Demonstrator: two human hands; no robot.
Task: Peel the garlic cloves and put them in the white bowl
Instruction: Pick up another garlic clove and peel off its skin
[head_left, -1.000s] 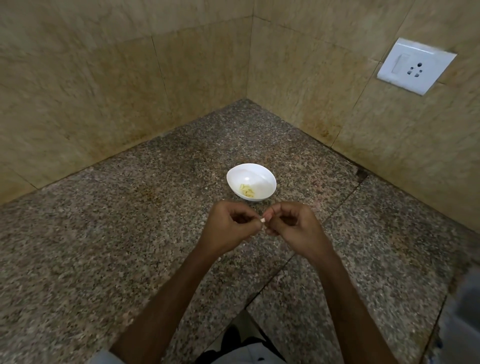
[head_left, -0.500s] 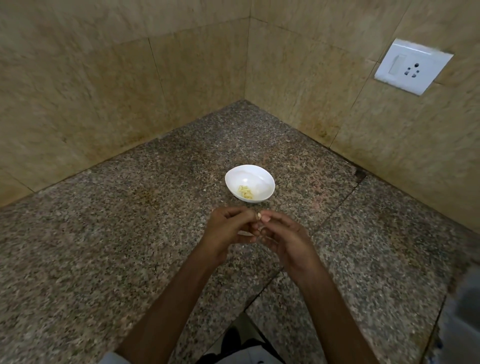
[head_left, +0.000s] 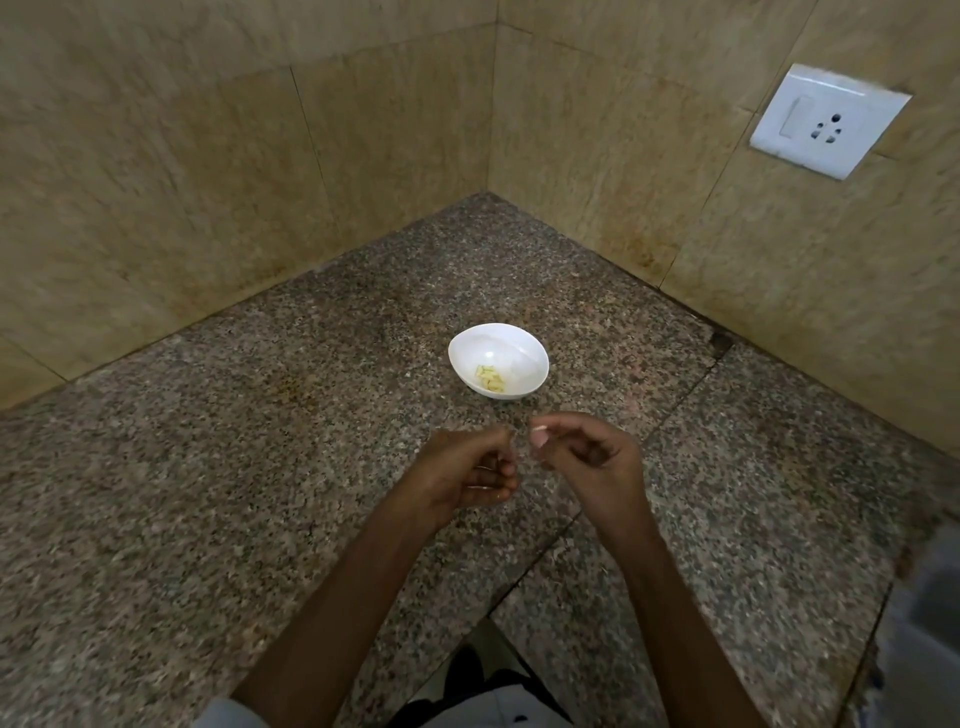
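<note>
The white bowl (head_left: 524, 349) stands on the granite counter (head_left: 260, 467) just beyond my hands, with a few peeled yellowish garlic cloves (head_left: 490, 378) at its bottom. My right hand (head_left: 592, 462) hovers in front of the bowl and pinches a small pale garlic piece (head_left: 537, 429) at its fingertips. My left hand (head_left: 462, 473) is a short gap to its left, fingers curled inward. Blur hides whether the left hand holds anything.
Tiled walls meet in a corner behind the bowl. A white wall socket (head_left: 826, 120) sits on the right wall. The counter's front edge runs below my forearms, and a blurred grey object (head_left: 930, 623) shows at the far right edge.
My hands were together, working a pale clove between their fingertips. They have now pulled apart, and the pale piece is at my right fingertips.
</note>
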